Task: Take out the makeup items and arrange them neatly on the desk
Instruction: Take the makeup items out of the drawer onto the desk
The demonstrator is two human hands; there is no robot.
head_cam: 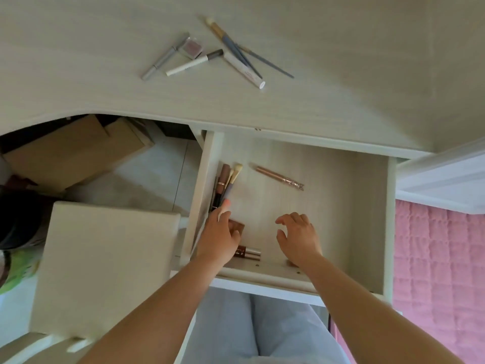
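Note:
An open drawer (367,206) under the desk (341,74) holds a bunch of brushes and pencils (225,182) along its left wall, a rose-gold pencil (278,177), a brown compact (237,225) and a brown tube (248,253). My left hand (219,232) reaches into the drawer's left side, fingertips touching the lower ends of the brushes, palm over the compact. My right hand (298,236) hovers in the drawer's middle, fingers apart and empty. On the desk lie a silver pen (164,57), a pink compact (193,47), a white pencil (194,63), a white tube (244,69) and brushes (233,47).
A white stool (105,266) stands left of the drawer. Cardboard boxes (73,151) sit under the desk. A pink quilted bed cover (438,271) lies at the right. My legs in light trousers (262,329) are below the drawer front.

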